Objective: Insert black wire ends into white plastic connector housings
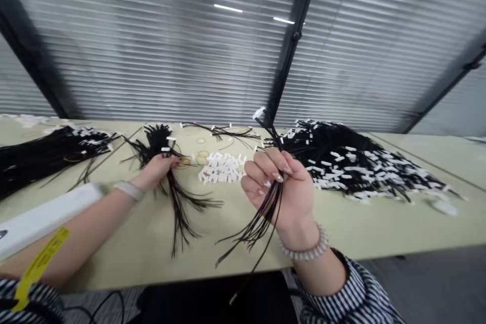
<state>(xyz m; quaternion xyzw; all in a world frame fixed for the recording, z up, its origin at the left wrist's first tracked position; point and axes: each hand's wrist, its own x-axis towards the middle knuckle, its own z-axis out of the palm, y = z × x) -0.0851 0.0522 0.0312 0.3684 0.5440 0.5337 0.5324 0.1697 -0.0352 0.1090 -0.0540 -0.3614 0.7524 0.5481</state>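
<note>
Raised above the front of the table, my right hand (279,187) is closed round a bundle of thin black cables (261,217). White connectors stick up above its fingers, and the loose cable ends hang down to the left. My left hand (161,167) reaches to a second black cable bundle (178,197) lying on the table. Its fingertips are pressed together beside a yellow rubber band (184,163); exactly what they pinch is too small to tell. A pile of small white connectors (222,167) lies between the two hands.
A large heap of black cables with white connectors (341,157) covers the right of the table (243,258). More cables (34,157) lie at the far left, near a long white object (49,215). Loose cables (228,133) lie at the back, before blinds.
</note>
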